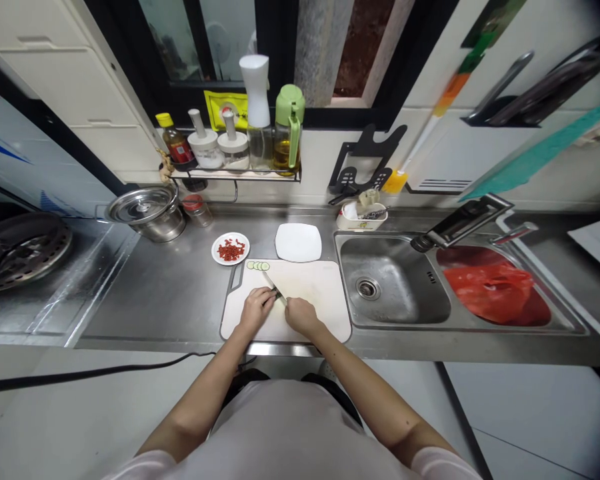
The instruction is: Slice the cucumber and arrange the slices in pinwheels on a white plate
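On the white cutting board (330, 293), my right hand (301, 315) is closed around the handle of a knife (270, 281), whose blade points up and to the left. My left hand (257, 308) is closed on a cucumber (276, 292), mostly covered by the fingers, with a dark green end showing against the blade. Several round cucumber slices (258, 265) lie in an overlapping row near the board's upper left corner. Behind the board stand a white plate (306, 227) and, further left, a small round plate (215, 248) with chopped red pieces (231, 251).
To the right is a double sink (395, 313) with a faucet (460, 223) and a red plastic bag (495, 293). A lidded steel pot (167, 223) and a stove burner (23, 250) are on the left. Seasoning bottles stand on a wall rack (275, 175) above the counter.
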{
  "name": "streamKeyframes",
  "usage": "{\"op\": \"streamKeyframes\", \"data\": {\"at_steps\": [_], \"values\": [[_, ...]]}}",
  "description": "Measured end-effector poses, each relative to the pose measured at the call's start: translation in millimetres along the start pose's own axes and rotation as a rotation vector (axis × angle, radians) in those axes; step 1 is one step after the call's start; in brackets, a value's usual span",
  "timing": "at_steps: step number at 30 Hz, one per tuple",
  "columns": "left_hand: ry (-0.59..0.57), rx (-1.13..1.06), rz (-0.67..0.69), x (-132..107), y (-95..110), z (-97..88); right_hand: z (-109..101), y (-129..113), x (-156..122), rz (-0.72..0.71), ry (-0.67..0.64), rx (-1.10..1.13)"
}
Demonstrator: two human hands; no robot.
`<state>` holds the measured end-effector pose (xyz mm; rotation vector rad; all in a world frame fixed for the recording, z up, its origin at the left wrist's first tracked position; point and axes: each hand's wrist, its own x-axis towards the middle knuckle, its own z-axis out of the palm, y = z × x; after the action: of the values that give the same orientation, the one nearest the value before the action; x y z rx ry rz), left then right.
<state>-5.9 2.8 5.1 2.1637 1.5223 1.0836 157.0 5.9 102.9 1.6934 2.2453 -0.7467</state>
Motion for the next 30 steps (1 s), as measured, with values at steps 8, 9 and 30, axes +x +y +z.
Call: {"op": "streamKeyframes", "data": {"at_steps": [8, 9, 30], "values": [[-0.020, 0.001, -0.011, 1, 1, -1.5, 7, 5, -10, 0.034, -0.051, -0.010], [-0.020, 0.001, -0.014, 1, 2, -1.7, 9, 7, -12, 0.040, -0.049, -0.017], [-0.003, -0.007, -0.024, 1, 3, -1.8, 14, 13, -21, 0.063, -0.061, -0.038]]}}
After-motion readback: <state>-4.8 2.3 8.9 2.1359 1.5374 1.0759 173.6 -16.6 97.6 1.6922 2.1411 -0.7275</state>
